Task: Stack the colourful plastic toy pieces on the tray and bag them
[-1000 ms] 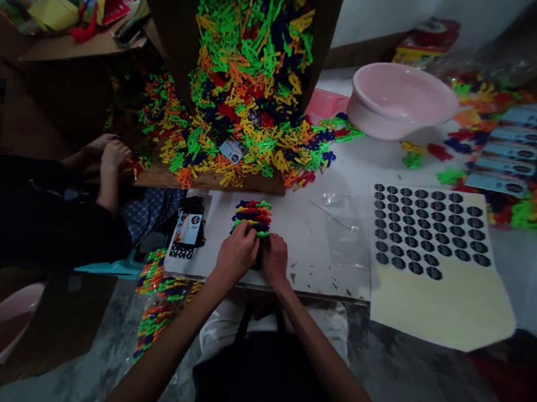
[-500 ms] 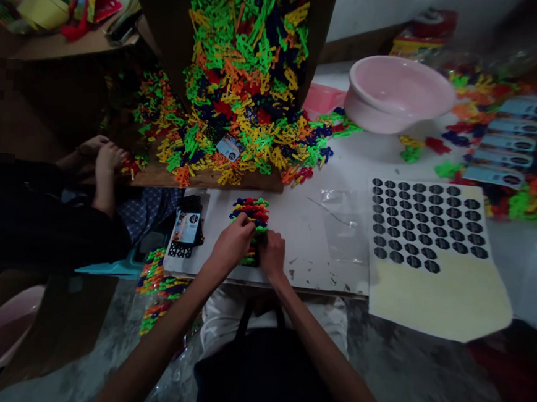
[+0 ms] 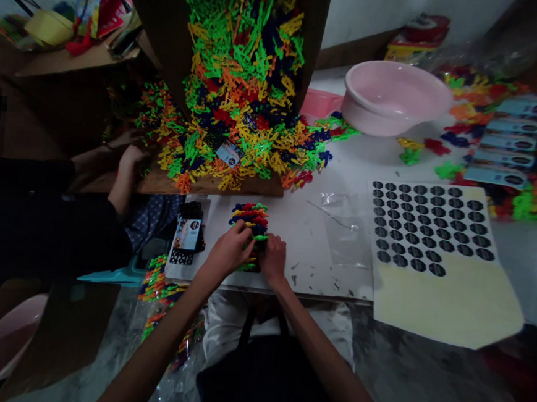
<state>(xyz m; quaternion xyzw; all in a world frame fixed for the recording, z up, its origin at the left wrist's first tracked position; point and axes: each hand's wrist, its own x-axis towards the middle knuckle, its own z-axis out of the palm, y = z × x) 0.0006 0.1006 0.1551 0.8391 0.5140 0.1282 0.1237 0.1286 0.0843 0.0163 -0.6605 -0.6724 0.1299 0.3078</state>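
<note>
Rows of small coloured plastic pieces (image 3: 250, 215) lie in a stack near the table's front edge. From its left side my left hand (image 3: 233, 246) reaches onto the stack, fingers bent together at the pieces; what they pinch is too small to make out. My right hand (image 3: 273, 257) rests against the stack's right side with its fingers curled, and what it holds is hidden. Left of my hands lie black lattice pieces (image 3: 181, 257) with a printed card (image 3: 187, 234) on top.
A large heap of coloured pieces (image 3: 238, 118) spills from a box ahead. A pink basin (image 3: 397, 99), a clear bag (image 3: 347, 232) and a sticker sheet (image 3: 447, 295) lie right. Another person's hands (image 3: 130, 156) are at the left by the heap.
My left hand has shifted slightly on the stack, while my right hand stays beside it. The other person's hands have moved right and towards the heap. The view has shifted a little.
</note>
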